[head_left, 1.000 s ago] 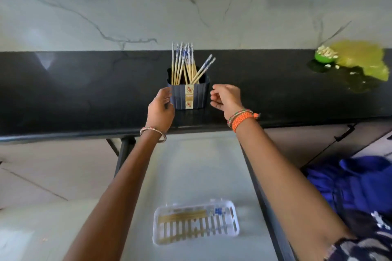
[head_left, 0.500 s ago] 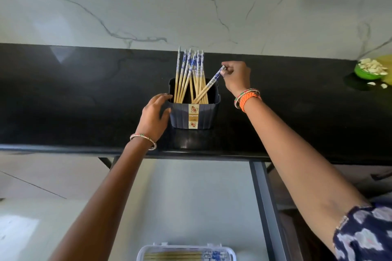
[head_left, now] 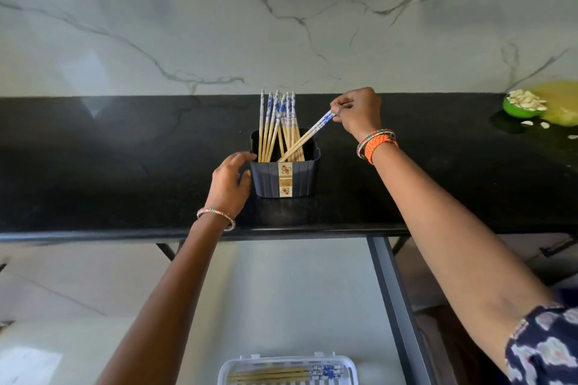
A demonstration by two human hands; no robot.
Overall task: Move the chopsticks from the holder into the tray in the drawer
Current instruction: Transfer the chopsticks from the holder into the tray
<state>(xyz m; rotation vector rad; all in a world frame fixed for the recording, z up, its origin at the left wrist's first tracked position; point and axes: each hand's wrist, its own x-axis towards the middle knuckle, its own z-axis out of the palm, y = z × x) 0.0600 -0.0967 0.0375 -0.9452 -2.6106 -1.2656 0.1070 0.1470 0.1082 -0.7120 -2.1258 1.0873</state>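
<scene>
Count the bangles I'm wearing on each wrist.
About 3: one thin bangle on the left wrist; on the right wrist, a multicoloured bangle beside an orange band. More may be hidden.

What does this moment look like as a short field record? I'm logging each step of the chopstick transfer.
left hand: rests against the holder's left side
right hand: pinches the blue tips of a slanted pair of chopsticks
holder: dark, on the black counter, more chopsticks upright inside
tray: white, below, already holds some chopsticks
</scene>
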